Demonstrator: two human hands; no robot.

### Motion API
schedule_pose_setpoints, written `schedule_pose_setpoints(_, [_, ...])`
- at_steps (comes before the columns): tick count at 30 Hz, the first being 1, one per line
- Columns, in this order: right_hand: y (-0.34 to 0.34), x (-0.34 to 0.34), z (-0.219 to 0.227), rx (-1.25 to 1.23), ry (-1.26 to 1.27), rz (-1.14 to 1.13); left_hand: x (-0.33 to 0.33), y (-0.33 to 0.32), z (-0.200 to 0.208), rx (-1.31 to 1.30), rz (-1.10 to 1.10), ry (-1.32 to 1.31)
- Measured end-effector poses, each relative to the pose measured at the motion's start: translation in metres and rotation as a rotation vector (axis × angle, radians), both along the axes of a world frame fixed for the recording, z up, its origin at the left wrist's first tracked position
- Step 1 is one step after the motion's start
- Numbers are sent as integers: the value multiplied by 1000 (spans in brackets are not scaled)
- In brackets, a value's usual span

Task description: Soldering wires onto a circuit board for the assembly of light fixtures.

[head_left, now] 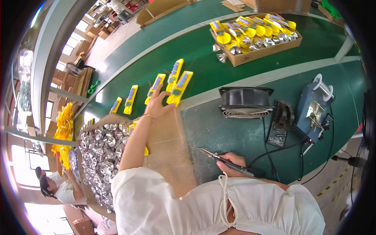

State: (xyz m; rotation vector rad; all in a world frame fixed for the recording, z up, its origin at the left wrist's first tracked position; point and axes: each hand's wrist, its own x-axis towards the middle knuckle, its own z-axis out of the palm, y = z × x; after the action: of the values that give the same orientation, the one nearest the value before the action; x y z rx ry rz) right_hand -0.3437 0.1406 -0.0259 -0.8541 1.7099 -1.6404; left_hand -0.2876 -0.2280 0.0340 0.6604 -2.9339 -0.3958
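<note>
My left hand (pixel 158 106) reaches forward with its fingers spread among yellow plastic handles fitted with blue and green parts. One fingertip lies over a yellow handle (pixel 155 89); the thumb side is at the lower end of another yellow handle (pixel 180 89), and a firm hold on either does not show. A third yellow handle (pixel 176 71) lies just beyond them. Low over the bench, my right hand (pixel 232 164) is closed around the black grip of a soldering iron (pixel 211 153), its metal tip pointing left.
Silvery reflector cups (pixel 103 156) are heaped at left. A carton (pixel 244 58) of yellow pieces stands on the green belt (pixel 203 55). A black fan (pixel 246 102), a stand (pixel 282 117) and a blue solder-wire machine (pixel 313 113) occupy the right bench. Two co-workers (pixel 64 190) sit far left.
</note>
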Motion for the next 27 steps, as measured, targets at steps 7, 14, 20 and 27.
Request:
schedule_pose_setpoints(7, [-2,2,-5,-41,134,5,-51,-5,-37,110,198,20])
schedule_pose_setpoints(14, [4,5,-1,-3,163,-17,-51,-11,-45,-55,72,7])
schedule_pose_setpoints(20, [3,14,7,113,-115,-96,0,41,-52,-81,349,234])
schedule_pose_setpoints(27, [-5,18,14,45,-76,-142,143,152,-30,-67,567,177])
